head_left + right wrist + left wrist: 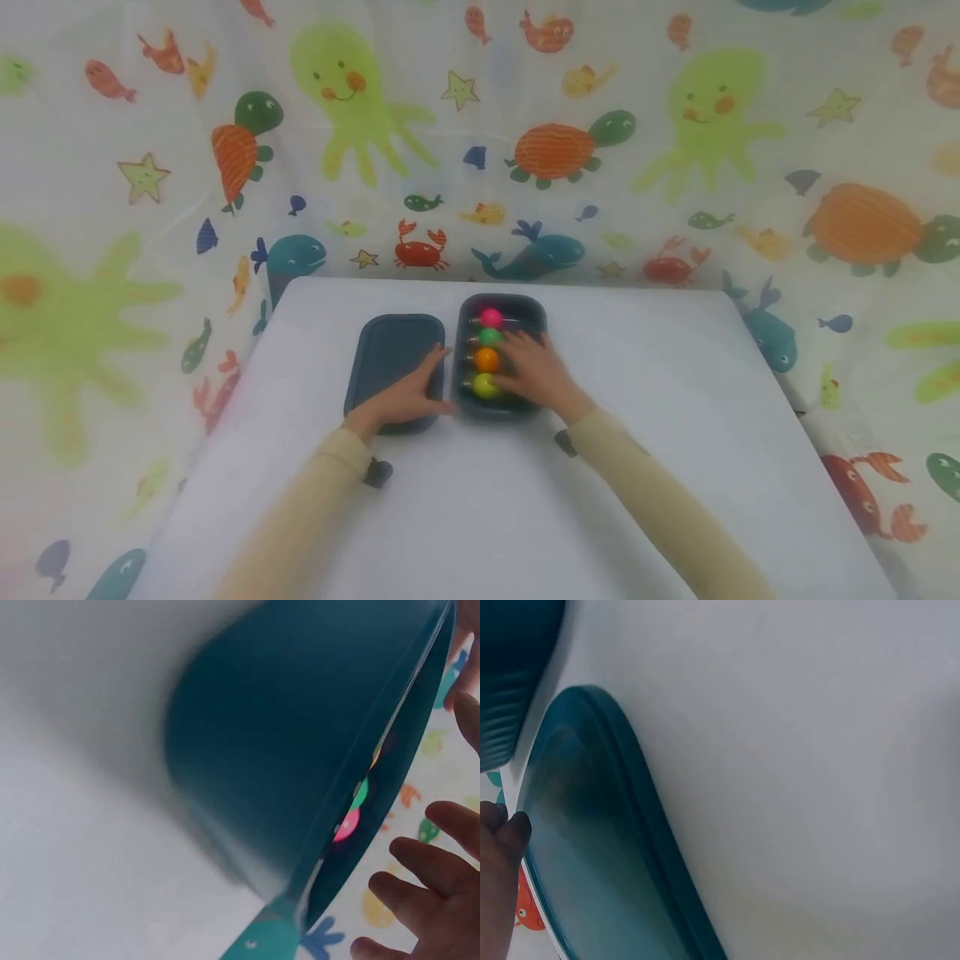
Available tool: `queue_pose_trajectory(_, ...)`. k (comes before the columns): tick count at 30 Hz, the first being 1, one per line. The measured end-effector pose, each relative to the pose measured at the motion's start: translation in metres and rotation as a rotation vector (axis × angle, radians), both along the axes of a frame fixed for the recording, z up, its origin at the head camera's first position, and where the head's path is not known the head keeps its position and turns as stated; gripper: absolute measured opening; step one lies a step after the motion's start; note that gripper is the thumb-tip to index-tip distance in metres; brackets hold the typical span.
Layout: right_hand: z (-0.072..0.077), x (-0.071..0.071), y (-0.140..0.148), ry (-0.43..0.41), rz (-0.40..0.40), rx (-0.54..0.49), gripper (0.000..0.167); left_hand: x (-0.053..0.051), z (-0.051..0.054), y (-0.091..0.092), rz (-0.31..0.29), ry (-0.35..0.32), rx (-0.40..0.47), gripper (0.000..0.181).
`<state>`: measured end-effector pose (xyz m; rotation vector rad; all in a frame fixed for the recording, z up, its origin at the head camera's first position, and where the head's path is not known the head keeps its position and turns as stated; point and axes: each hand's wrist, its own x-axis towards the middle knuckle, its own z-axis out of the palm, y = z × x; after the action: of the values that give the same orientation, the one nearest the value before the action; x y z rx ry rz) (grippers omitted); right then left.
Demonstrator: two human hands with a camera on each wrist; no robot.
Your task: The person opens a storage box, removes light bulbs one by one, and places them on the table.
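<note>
A dark teal bin (501, 410) holds a column of round-ended objects: pink (491, 318), green (490, 337), orange (486, 360) and yellow (484, 386). Over its right side hovers my right hand (538, 371), fingers spread; the right wrist view shows that hand (435, 892) beside the bin wall (262, 735) with nothing gripped. Left of the bin lies a flat teal lid (390, 358). My left hand (405, 398) is above the lid's right part, fingers and thumb apart, holding nothing. In the left wrist view, fingertips (516, 825) show at the lid's edge (641, 787).
The white table (480, 517) extends in front of the bin and lid and to both sides. Behind it and at the sides hangs a white curtain (480, 83) printed with sea animals.
</note>
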<state>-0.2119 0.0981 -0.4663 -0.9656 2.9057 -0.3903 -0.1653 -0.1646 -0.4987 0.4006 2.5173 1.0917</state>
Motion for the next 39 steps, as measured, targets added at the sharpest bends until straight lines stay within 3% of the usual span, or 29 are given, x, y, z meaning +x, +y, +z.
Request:
queue_pose_trajectory(8, 0.004, -0.009, 0.009, -0.005, -0.011, -0.039, 0.070, -0.006, -0.004, 0.010, -0.018, 0.004, 0.031, 0.101)
queue_pose_trajectory(18, 0.002, -0.035, 0.006, -0.054, -0.042, -0.072, 0.070, -0.008, -0.007, 0.020, 0.065, -0.042, 0.032, 0.102)
queue_pose_trajectory(25, -0.002, -0.055, 0.002, -0.101, -0.081, -0.198, 0.060, -0.010, -0.020, 0.029, 0.132, -0.072, 0.181, 0.101)
queue_pose_trajectory(31, -0.008, -0.075, 0.000, -0.158, -0.155, -0.310, 0.053, -0.010, -0.025, 0.037, 0.154, -0.155, 0.370, 0.098)
queue_pose_trajectory(36, -0.007, -0.088, 0.000, -0.161, -0.196, -0.291, 0.053, -0.011, -0.026, 0.043, 0.166, -0.188, 0.410, 0.098)
queue_pose_trajectory(39, -0.007, -0.093, 0.000, -0.185, -0.217, -0.304, 0.045, -0.011, -0.027, 0.046, 0.174, -0.193, 0.404, 0.098)
